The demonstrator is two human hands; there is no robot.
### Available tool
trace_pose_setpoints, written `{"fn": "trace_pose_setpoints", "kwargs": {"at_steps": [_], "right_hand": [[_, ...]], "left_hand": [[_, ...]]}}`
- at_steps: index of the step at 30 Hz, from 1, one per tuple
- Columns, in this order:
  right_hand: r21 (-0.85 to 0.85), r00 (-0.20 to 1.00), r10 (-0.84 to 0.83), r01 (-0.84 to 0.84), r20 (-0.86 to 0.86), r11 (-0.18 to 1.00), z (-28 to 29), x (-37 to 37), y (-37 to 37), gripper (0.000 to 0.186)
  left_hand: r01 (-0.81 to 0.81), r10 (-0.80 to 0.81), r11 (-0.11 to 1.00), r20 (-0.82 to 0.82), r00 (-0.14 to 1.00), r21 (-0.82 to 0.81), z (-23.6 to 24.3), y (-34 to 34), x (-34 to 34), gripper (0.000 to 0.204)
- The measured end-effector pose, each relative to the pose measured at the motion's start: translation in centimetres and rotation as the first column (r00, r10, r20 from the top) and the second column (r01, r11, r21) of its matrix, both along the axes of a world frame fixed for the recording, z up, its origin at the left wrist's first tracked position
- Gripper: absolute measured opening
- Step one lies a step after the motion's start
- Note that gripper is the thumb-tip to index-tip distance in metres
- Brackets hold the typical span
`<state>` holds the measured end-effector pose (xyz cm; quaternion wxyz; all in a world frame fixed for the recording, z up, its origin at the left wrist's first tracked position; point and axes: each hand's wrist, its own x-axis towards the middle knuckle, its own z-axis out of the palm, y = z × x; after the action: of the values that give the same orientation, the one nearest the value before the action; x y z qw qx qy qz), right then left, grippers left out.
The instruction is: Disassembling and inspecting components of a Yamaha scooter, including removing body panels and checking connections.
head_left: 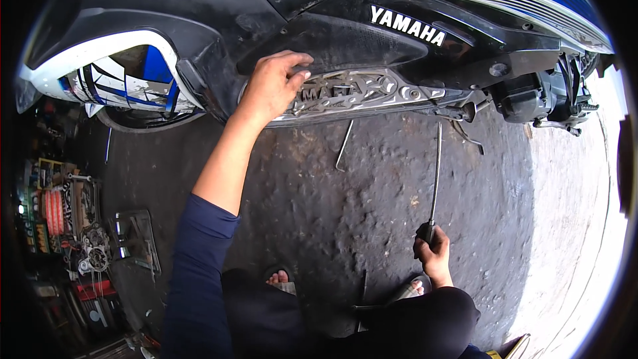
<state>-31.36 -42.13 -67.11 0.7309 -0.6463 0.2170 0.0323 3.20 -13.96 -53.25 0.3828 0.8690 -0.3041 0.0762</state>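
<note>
A black scooter [219,20] with blue and white panels stands across the top of the view. My left hand [271,86] rests flat against its lower side panel, fingers on the front end of the grey metal footrest plate [362,90]. My right hand [433,252] grips the black handle of a long screwdriver [435,173]. Its thin shaft points up toward the underside of the scooter near the footrest's rear end. I am crouched, with both sandalled feet [282,280] on the ground.
The ground is rough dark concrete [332,206], lighter at the right. A bent metal rod [343,146] lies below the footrest. The engine and stand parts [538,100] sit at the right. Tool trays and engine parts [86,239] crowd the left side.
</note>
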Motion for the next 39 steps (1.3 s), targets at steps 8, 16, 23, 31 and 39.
{"fn": "trace_pose_setpoints", "kwargs": {"at_steps": [8,16,23,31,39], "right_hand": [[-0.33,0.984,0.179,-0.16,0.026,0.93,0.8,-0.2,-0.1,0.032],[-0.594,0.922,0.357,-0.204,0.151,0.778,7.3,2.4,1.8,0.056],[-0.766,0.812,0.537,-0.19,0.228,0.614,10.4,6.1,4.6,0.066],[-0.82,0.792,0.572,-0.175,0.211,0.545,11.3,7.1,5.7,0.066],[-0.9,0.799,0.588,-0.156,0.128,0.408,14.2,7.4,4.8,0.072]], "left_hand": [[-0.22,0.249,0.952,-0.124,0.96,0.213,-3.3,1.2,-0.1,0.017],[-0.264,-0.426,0.661,-0.641,0.638,-0.702,-5.8,3.2,-1.6,0.017],[-0.335,-0.71,0.452,-0.561,0.425,-0.826,-4.7,3.7,-4.0,0.021],[-0.332,-0.619,0.556,-0.647,0.446,-0.762,-3.9,4.4,-5.1,0.019],[-0.306,-0.635,0.511,-0.593,0.495,-0.803,-4.1,3.5,-4.4,0.021]]}}
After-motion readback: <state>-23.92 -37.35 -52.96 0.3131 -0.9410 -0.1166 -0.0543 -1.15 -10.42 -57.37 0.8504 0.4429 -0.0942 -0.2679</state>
